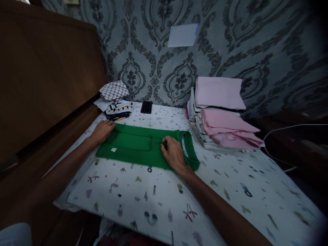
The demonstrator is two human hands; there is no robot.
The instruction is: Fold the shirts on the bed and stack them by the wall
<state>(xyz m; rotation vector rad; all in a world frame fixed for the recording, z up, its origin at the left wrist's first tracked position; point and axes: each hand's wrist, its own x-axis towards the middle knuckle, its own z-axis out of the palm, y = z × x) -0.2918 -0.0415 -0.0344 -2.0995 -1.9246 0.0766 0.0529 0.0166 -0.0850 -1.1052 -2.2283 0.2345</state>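
Your left hand (104, 131) touches a corner of the green shirt (130, 140). Your curled right hand (174, 153) rests on it near the collar (191, 146). I can't tell if either pinches cloth.

Counted one left hand (104, 131), one right hand (174, 153), one green shirt (130, 141), all mid-frame. One clothes pile (119, 107), left of centre; a second clothes pile (220, 94), right. One flat black object (146, 107), upper centre; one white sheet (182, 36), top; one printed cover (138, 198), lower.
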